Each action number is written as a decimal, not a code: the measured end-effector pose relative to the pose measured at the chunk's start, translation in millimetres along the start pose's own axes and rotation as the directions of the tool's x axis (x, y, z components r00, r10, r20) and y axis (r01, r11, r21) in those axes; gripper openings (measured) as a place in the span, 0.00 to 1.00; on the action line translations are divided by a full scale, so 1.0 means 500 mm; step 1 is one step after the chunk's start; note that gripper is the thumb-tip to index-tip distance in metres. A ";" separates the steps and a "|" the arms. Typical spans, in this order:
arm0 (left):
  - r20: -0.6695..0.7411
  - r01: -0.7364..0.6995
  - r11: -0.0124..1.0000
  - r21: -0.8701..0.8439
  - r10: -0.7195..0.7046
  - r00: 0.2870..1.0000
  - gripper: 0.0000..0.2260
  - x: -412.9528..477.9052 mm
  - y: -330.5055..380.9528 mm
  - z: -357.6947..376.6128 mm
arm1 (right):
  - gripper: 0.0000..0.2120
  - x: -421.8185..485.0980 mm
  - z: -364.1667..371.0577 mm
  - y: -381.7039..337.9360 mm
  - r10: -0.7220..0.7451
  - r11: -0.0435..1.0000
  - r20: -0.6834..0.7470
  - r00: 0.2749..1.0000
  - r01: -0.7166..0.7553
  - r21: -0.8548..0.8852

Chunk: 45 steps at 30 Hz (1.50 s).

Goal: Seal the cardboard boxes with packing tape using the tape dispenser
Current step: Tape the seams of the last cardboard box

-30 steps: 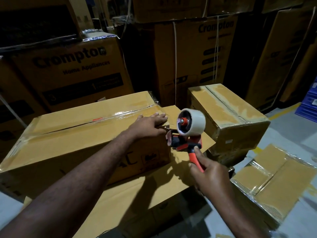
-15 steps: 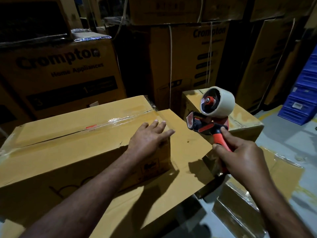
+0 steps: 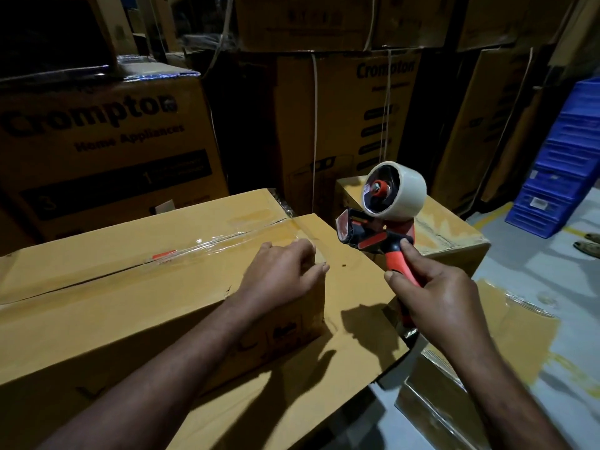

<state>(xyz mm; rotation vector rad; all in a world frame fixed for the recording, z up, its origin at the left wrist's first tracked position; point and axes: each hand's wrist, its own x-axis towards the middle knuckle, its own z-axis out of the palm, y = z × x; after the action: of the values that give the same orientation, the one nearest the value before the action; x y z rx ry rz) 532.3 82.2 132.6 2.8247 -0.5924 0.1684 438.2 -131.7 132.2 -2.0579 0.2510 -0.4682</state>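
Now dispenser (image 3: 383, 219) lifted clear of box (image 3: 113, 287); right hand (image 3: 444, 300) grips handle. Left hand (image 3: 279, 277) flat, slid to corner, pressing tape (image 3: 224, 239) end. Strip likely cut, seam done.

Printed cartons (image 3: 97, 131) stood stacked high beyond left hand (image 3: 282, 274), strapped with white cord. Blue crates (image 3: 565, 164) were stacked far right of right hand (image 3: 435, 297). Grey floor (image 3: 535, 267) there carried yellow line (image 3: 490, 216). Light was low.
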 end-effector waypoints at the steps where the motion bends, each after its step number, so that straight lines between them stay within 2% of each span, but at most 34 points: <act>1: -0.043 0.013 0.999 0.050 -0.010 0.999 0.20 0.006 0.007 0.001 | 0.27 0.003 0.002 -0.003 0.004 1.000 -0.006 1.000 -0.004 -0.004; 3: -0.090 0.015 0.985 0.173 0.000 0.996 0.21 0.019 0.021 0.009 | 0.28 0.011 0.009 -0.008 0.015 1.000 -0.012 1.000 -0.015 -0.010; 5: -0.084 0.000 0.976 0.216 0.019 0.996 0.20 0.033 0.025 0.016 | 0.28 0.021 0.017 -0.015 0.037 0.999 -0.009 0.999 -0.037 -0.004; 7: -0.055 -0.029 0.978 0.207 0.041 0.998 0.17 0.041 0.018 0.019 | 0.28 0.032 0.026 -0.020 0.070 0.997 -0.003 0.998 -0.070 0.025; 12: -0.088 -0.100 0.983 0.152 0.114 0.990 0.13 0.029 -0.020 0.020 | 0.29 0.061 0.050 -0.023 0.166 0.946 0.055 0.985 -0.174 0.273; 19: -0.059 -0.125 0.985 0.119 0.132 0.989 0.14 0.014 -0.045 0.008 | 0.28 0.088 0.081 -0.018 0.245 0.882 0.138 0.960 -0.279 0.380; 24: 0.029 -0.097 0.989 0.108 0.094 0.995 0.21 0.049 -0.045 -0.003 | 0.26 0.135 0.108 0.005 0.331 0.694 0.271 0.904 -0.428 0.579; 26: 0.060 -0.086 0.991 0.106 0.080 0.995 0.24 0.056 -0.048 -0.001 | 0.27 0.153 0.123 0.015 0.317 0.644 0.334 0.888 -0.460 0.611; 30: 0.084 -0.066 0.995 0.071 0.060 0.995 0.24 0.054 -0.070 0.004 | 0.31 0.191 0.165 0.056 0.283 0.470 0.498 0.819 -0.572 0.672; 32: 0.096 -0.036 0.997 0.063 0.030 0.995 0.24 0.047 -0.084 0.003 | 0.29 0.203 0.205 0.084 0.307 0.492 0.508 0.805 -0.591 0.640; 35: 0.089 0.015 0.995 0.096 -0.024 0.996 0.25 0.032 -0.101 0.000 | 0.27 0.208 0.277 0.133 0.347 0.680 0.446 0.825 -0.549 0.487; 37: 0.081 0.059 0.993 0.098 -0.067 0.994 0.25 0.022 -0.107 -0.003 | 0.28 0.204 0.319 0.153 0.370 0.767 0.422 0.828 -0.529 0.364; 45: 0.031 0.189 0.981 0.037 -0.190 0.981 0.28 -0.001 -0.123 -0.019 | 0.26 0.174 0.454 0.210 0.402 0.814 0.453 0.796 -0.537 0.221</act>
<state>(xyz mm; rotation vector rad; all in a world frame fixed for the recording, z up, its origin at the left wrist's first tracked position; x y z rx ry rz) 556.6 139.3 128.0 2.9015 -0.3263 0.0954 614.8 -38.4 -41.6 -1.6172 0.4073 0.2070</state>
